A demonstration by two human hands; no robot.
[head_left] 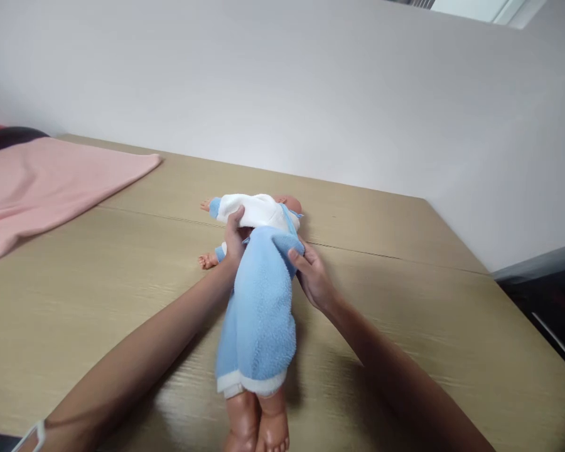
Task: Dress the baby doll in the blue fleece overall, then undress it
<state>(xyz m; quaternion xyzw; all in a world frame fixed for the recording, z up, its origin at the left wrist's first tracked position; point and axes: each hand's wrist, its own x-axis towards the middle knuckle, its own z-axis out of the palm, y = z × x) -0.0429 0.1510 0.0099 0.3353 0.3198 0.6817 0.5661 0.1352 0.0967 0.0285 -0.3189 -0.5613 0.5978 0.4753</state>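
Observation:
A baby doll (pixel 289 203) lies on its side on the table, head toward the wall and bare feet toward me. It wears a white top (pixel 261 210) with light-blue cuffs and light-blue fleece trousers (pixel 266 301) with white hems. My left hand (pixel 236 238) is closed around the doll's waist, thumb against the white top; its fingers are mostly hidden behind the body. Thumb and fingers of my right hand (pixel 313 276) pinch the trousers at the waist on the other side. One small doll hand (pixel 208 260) shows left of my left wrist.
The wooden table (pixel 381 301) has a seam running across it and meets a pale wall (pixel 282 94) at the back. A pink cloth (pixel 51 182) is spread at the left, beside something dark and red. Dark items stand beyond the table's right edge.

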